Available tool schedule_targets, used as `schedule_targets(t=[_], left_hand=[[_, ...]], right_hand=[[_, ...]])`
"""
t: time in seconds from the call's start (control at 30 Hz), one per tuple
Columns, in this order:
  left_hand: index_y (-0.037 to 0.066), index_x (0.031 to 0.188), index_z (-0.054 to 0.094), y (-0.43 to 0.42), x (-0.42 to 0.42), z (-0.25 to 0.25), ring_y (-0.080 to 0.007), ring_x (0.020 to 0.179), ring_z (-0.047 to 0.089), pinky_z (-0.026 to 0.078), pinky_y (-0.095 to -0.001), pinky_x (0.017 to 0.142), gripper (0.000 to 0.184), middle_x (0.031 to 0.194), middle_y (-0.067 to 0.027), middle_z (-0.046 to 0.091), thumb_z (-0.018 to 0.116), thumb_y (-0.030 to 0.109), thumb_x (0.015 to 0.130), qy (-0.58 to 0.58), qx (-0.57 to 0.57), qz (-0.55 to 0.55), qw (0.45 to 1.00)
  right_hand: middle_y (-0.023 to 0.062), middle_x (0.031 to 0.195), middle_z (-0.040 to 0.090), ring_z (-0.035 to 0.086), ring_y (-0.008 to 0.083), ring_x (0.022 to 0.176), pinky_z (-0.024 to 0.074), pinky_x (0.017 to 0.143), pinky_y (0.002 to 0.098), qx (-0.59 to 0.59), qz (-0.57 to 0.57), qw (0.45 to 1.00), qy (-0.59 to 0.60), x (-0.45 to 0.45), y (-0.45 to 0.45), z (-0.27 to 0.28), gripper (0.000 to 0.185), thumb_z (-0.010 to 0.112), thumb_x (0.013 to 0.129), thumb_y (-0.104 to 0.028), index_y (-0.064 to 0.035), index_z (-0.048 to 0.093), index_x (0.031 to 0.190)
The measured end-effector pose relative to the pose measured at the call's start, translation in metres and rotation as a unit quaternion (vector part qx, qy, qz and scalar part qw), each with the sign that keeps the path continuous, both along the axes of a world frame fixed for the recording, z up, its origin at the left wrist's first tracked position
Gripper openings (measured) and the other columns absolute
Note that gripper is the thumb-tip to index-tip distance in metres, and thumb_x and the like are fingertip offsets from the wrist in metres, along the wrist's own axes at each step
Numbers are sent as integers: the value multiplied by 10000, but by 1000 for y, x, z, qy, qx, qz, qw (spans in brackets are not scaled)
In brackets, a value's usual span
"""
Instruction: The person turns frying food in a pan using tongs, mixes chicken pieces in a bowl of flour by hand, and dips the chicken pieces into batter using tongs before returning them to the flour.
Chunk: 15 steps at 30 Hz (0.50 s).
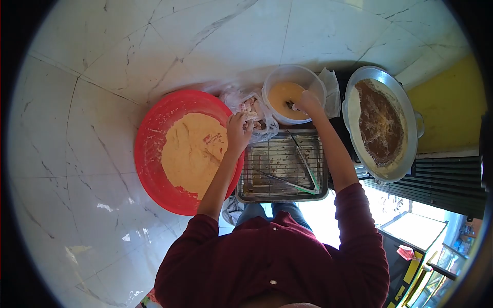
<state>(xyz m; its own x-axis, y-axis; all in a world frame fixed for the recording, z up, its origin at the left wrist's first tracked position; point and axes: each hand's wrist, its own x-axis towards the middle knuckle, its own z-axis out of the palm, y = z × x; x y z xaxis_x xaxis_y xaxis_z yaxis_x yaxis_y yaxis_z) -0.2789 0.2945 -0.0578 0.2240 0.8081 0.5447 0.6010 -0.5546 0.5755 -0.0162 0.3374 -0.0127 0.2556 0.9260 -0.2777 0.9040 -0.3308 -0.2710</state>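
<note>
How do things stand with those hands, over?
Left hand at the clear bag of meat pieces. Right hand at the tub of orange liquid, by something dark. Tongs on the wire rack, apart from both hands.

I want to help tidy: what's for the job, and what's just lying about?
Likely for the job:
meat bag, at left hand
liquid tub, at right hand
red basin
foamy pan
rack tray
tongs

Perhaps just lying about:
plastic beside the tub
reddish thing, lower right
</note>
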Motion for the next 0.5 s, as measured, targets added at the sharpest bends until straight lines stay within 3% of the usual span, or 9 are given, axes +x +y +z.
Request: schedule_targets(t=[0.17, 0.23, 0.33, 0.5], left_hand=[[8, 937, 557, 0, 0, 8, -326, 905, 485, 359, -404, 832, 264, 966, -140, 551, 585, 108, 694, 9, -29, -9, 999], [17, 921, 570, 0, 0, 5, -310, 899, 491, 362, -393, 813, 237, 946, -125, 558, 609, 107, 705, 14, -23, -3, 1000], [14, 928, 569, 0, -1, 4, -314, 898, 491, 361, -394, 816, 249, 951, -125, 558, 613, 112, 703, 13, -17, 0, 1000], [20, 935, 575, -2, 0, 9, -313, 908, 490, 355, -396, 836, 258, 961, -125, 555, 599, 118, 698, 12, -23, 2, 1000]], right_hand=[[111, 496, 569, 573, 209, 450, 452, 459, 324, 36, 18, 998, 47, 0, -8, 28, 300, 723, 612, -253, 24, 616, 577], [86, 472, 546, 536, 177, 402, 430, 431, 305, 5, -38, 989, 146, 2, -11, 37, 309, 725, 627, -264, 22, 623, 571], [75, 432, 520, 519, 164, 379, 437, 443, 294, 26, -60, 982, 177, 4, -15, 39, 322, 732, 605, -261, 2, 578, 498], [69, 444, 519, 502, 145, 373, 411, 402, 287, 25, -79, 973, 214, 3, -24, 45, 325, 717, 636, -259, 20, 589, 529]])
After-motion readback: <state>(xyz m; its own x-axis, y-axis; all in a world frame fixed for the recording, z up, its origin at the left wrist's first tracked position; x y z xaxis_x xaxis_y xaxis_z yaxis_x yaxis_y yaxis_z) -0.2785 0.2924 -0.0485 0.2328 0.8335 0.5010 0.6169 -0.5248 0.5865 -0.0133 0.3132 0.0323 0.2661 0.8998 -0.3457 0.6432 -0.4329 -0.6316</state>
